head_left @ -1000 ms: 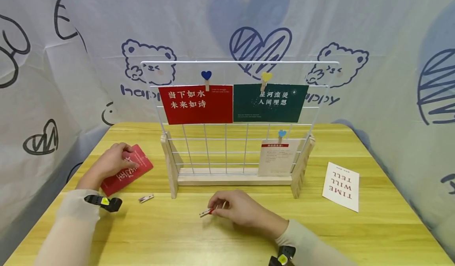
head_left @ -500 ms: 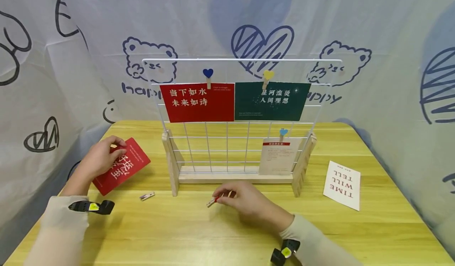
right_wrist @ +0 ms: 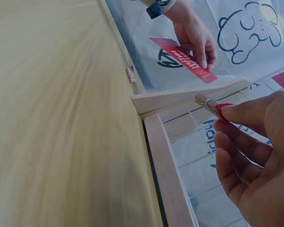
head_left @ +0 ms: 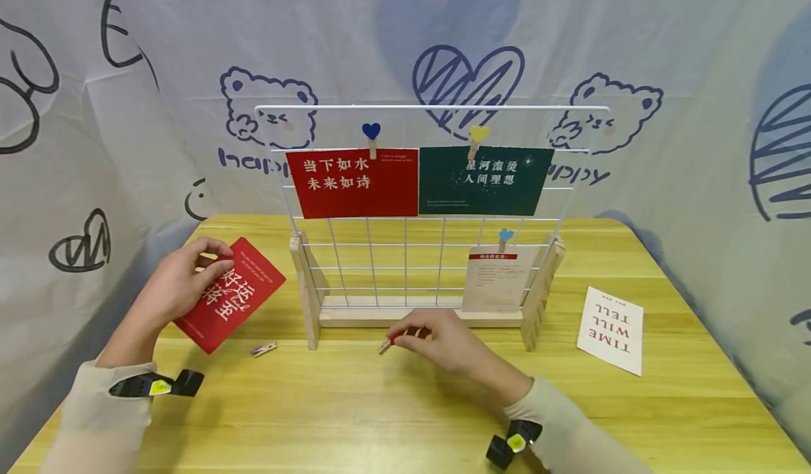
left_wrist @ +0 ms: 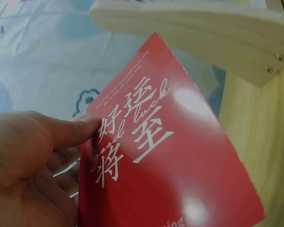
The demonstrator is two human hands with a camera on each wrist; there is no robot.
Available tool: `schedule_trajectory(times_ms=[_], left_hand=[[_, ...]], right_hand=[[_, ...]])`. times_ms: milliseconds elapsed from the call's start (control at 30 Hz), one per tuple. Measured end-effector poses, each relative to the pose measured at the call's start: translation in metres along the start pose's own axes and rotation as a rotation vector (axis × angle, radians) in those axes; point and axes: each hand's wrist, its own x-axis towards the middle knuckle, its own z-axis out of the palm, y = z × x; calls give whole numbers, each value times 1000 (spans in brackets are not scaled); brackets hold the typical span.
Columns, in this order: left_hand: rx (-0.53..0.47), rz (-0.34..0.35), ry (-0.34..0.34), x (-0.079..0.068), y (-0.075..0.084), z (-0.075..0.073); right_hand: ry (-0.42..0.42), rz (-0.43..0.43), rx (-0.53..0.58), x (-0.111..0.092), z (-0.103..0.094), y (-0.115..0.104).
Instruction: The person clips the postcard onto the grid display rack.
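At the left of the head view, my left hand (head_left: 174,284) pinches a red card (head_left: 237,294) with white writing by its edge. The left wrist view shows the thumb on the front of that red card (left_wrist: 180,156), the other fingers behind it. My right hand (head_left: 453,344) pinches a small wooden clothespin (head_left: 385,346) just in front of the rack. In the right wrist view the clothespin (right_wrist: 206,102) has a red end under the thumb. A white wire grid rack (head_left: 405,263) on wooden feet stands between and behind the hands.
Clipped to the rack are a red card (head_left: 361,196), a green card (head_left: 484,196) and a cream card (head_left: 494,284), each under a heart clothespin. Another clothespin (head_left: 263,348) lies on the wooden table (head_left: 329,418) at left; a white card (head_left: 610,332) lies at right.
My left hand has lifted the red card off the table and turned it, moving it slightly right lately. My right hand has moved a little right and toward the rack with the clothespin.
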Motion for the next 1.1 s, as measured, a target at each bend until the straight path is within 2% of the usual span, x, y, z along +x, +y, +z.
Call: schedule_trajectory(times_ms=[233,467,733,1100], left_hand=[[-93,41,30,-8,17,4],[-192,113,29,-9,36,14],[-271,91,-59,-9,60,24],[-451,151,-164,-8,84,42]], right_hand=[[23,43,-6,-1,-7,-2],[40,39,12,-1,-13,-3],[90,37,2,-1,-28,-7],[159,43,-75,0,-44,-15]])
